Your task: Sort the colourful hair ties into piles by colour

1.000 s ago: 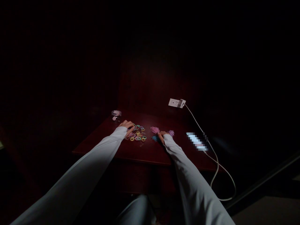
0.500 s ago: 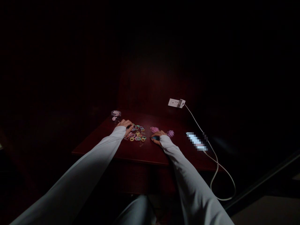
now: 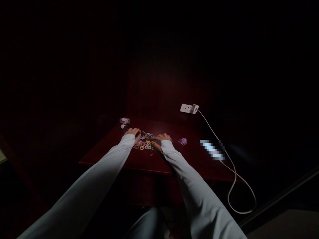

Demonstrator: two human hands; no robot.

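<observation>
A loose pile of small, multicoloured hair ties (image 3: 148,143) lies in the middle of the dark red table. My left hand (image 3: 134,132) rests at the pile's left edge, fingers curved and the thumb apart from them; no hair tie shows in its grasp. From the other side, my right hand (image 3: 159,140) reaches over the pile's right edge with fingers and thumb apart, and nothing visible is held. Behind the right hand a bit of a pink bunch (image 3: 170,137) peeks out. Farther right sits a purple bunch (image 3: 183,141) of small bands.
A clear round container (image 3: 125,121) with pale pink pieces stands at the table's back left. On the right lies a pixelated phone (image 3: 212,150), its white cable (image 3: 234,169) running to a wall socket (image 3: 186,108). The table's front edge (image 3: 124,168) faces me; surroundings are dark.
My right hand has moved left from a blue bunch to the hair tie pile; the blue bunch is now hidden. My left hand has stayed almost in place. The view has shifted slightly.
</observation>
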